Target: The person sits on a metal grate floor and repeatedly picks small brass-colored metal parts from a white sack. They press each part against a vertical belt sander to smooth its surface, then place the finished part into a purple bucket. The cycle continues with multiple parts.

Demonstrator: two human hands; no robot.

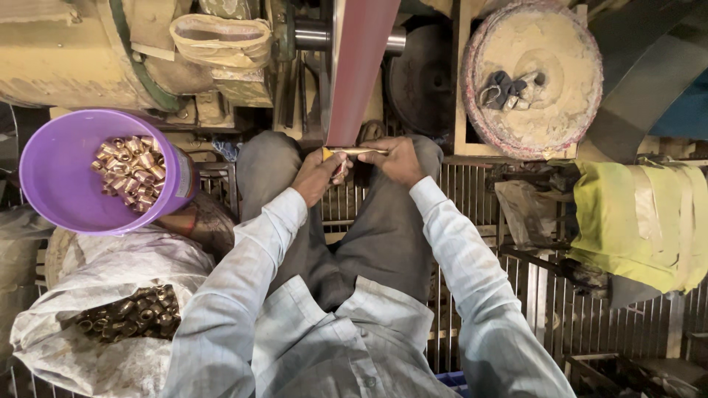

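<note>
A thin brass-coloured rod (356, 151) lies level between the two hands, pressed against the lower end of a reddish sanding belt (357, 70) that runs up and away from the person's knees. The left hand (317, 175) is closed around the rod's left end, where a bit of yellow shows at the fingers; the right hand (398, 160) pinches the rod's right end, fingers curled over it. Both hands sit just above the lap, with pale striped shirt sleeves reaching back to the body and grey trousers beneath.

To the person's left, a purple plastic bowl (55, 177) holds a heap of shiny short brass fittings (133, 173). Below it, near the left elbow, an open pale sack (88, 354) holds darker, duller fittings (136, 313) of the same kind. Above the right hand, a round dusty buffing wheel (532, 77) stands with a few small metal pieces lying on its face. Further right, a yellow-green cloth (638, 221) is draped over a frame. A metal grating (487, 295) lies under the legs.
</note>
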